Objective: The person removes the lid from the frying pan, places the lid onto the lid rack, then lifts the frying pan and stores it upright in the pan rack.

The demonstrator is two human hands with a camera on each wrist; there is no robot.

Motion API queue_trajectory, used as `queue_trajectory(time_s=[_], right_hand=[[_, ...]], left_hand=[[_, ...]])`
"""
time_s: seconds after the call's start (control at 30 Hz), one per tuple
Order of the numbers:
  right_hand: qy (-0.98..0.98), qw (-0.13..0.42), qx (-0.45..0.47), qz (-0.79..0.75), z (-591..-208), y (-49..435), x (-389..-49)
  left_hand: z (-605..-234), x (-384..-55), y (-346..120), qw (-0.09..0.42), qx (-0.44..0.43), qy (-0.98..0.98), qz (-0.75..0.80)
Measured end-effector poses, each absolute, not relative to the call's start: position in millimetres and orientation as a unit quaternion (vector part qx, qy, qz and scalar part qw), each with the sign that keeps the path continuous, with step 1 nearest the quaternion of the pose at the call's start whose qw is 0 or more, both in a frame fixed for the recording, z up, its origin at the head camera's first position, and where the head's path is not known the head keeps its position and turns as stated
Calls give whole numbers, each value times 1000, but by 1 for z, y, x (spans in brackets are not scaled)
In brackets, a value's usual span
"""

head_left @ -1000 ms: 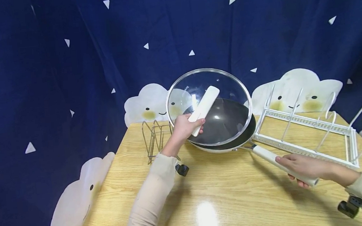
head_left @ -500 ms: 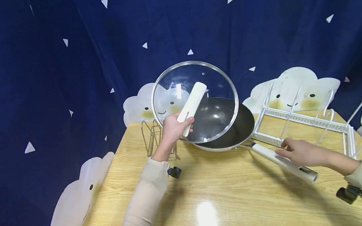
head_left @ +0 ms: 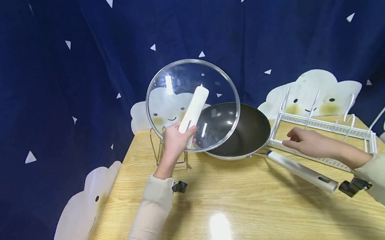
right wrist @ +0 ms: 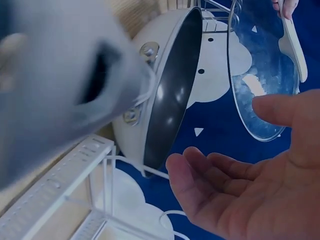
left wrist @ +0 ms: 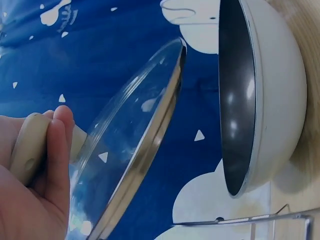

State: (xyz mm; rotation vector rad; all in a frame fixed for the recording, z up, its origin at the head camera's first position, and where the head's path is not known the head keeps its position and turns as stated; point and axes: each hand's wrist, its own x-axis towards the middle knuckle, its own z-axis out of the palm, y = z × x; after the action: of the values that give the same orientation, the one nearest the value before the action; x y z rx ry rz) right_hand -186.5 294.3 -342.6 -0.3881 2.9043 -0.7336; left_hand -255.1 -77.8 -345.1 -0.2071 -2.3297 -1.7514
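Note:
My left hand (head_left: pixel 176 139) grips the white handle (head_left: pixel 195 110) of a round glass lid (head_left: pixel 161 84). The lid is raised and tilted; in the left wrist view its metal rim (left wrist: pixel 145 150) stands apart from the pan. A white wok-style pan (head_left: pixel 249 130) with a dark inside sits on the table, its long white handle (head_left: pixel 298 169) pointing to the front right. Above that handle my right hand (head_left: pixel 311 143) hovers with loosely bent fingers and nothing in them. In the right wrist view the palm (right wrist: pixel 270 195) shows bare.
On the right of the wooden table (head_left: pixel 242 208) lies a white rack (head_left: pixel 321 123) with upright wire dividers, close beside the pan. A small metal wire rack (head_left: pixel 158 150) stands at the left behind my left wrist. A blue curtain (head_left: pixel 69 70) with white clouds hangs behind.
My left hand has moved the lid left and up, away from over the pan. My right hand has let go of the pan handle and risen above it.

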Motion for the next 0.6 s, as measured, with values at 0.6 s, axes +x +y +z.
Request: queue_trajectory(time_s=[0.6], right_hand=[[955,55,-181,-227,-327,243,-209]], left_hand=[[-337,-245,-91,195,-43,-791,-578]])
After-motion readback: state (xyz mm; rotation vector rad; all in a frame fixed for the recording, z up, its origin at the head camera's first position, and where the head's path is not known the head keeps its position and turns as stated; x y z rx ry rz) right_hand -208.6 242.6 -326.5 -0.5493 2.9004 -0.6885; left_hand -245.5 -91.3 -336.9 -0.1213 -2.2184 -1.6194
